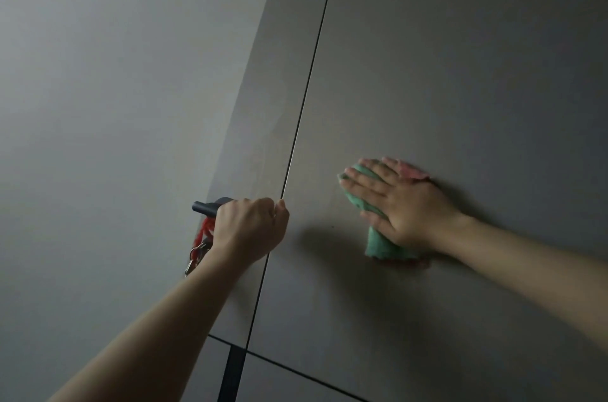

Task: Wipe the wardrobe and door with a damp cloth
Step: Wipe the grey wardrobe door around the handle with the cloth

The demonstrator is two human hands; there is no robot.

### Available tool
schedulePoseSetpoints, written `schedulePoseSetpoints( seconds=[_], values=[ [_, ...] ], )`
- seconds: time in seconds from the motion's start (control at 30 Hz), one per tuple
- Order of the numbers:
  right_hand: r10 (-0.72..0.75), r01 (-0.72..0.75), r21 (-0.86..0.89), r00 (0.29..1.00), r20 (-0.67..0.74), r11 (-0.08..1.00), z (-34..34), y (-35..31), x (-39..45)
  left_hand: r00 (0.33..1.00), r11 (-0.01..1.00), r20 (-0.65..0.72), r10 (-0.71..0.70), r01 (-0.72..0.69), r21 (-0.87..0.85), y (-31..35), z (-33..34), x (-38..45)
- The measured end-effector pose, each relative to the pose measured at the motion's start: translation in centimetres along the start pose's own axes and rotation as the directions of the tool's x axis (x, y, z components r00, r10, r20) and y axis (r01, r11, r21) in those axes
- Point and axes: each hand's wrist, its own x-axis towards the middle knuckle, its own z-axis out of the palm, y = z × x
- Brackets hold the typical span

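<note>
On the right panel (444, 72) of smooth, matte grey-brown board: right hand (404, 204) laid flat, fingers straight and spread, pressing a cloth (381, 245) against the surface. Cloth soft, napped, mostly green, with a pink scalloped edge showing above the knuckles and again along the bottom hem; bunched under the palm, hanging below the heel of the hand.

Left of it, a thin dark vertical seam (306, 98) dividing that panel from a narrower strip (279, 105) of the same board. Lower down, more dark seams, straight and slanting, marking off further flat panels.

At the strip's left edge: left hand (250, 230) curled tight round a dark, round-barred handle (205, 207), only the blunt cylindrical end sticking out past the knuckles; thumb tip touching the seam. Below the handle, a red twisted cord (204, 230) with metal keys (195, 255) dangling, partly hidden behind the wrist.

Farther left, a plain pale grey wall (98, 89), smooth and featureless, dimly lit.

Soft shadows of both hands on the board.
</note>
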Motion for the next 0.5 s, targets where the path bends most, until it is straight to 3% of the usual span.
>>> schedulePoseSetpoints(
  seconds=[0.07,0.17,0.23,0.33,0.4,0.5],
  values=[
    [0.011,-0.013,-0.041,0.999,-0.045,0.999,-0.4,2.0,0.4,1.000,1.000,-0.028,0.014,-0.014,-0.014,0.0,0.1,0.0],
    [0.367,-0.373,-0.024,0.919,-0.142,0.927,-0.5,3.2,4.0,0.999,0.999,-0.038,0.019,-0.020,-0.037,0.0,0.2,-0.1],
    [0.461,-0.464,0.021,0.872,-0.163,0.886,-0.2,0.6,6.5,0.999,0.999,-0.039,0.018,-0.020,-0.043,-0.2,0.0,0.1],
    [0.193,-0.191,0.023,0.977,-0.088,0.981,1.0,-5.0,5.1,0.995,0.996,-0.086,0.045,-0.051,-0.075,-0.2,0.1,-0.1],
    [0.016,-0.014,0.059,0.999,-0.034,0.998,0.9,-5.7,2.0,0.989,0.990,-0.131,0.065,-0.081,-0.116,-0.6,0.4,-0.2],
    [-0.030,0.031,0.011,0.999,-0.026,0.999,0.3,-2.4,0.2,0.988,0.987,-0.141,0.064,-0.084,-0.138,-1.3,1.3,-0.4]
  ],
)
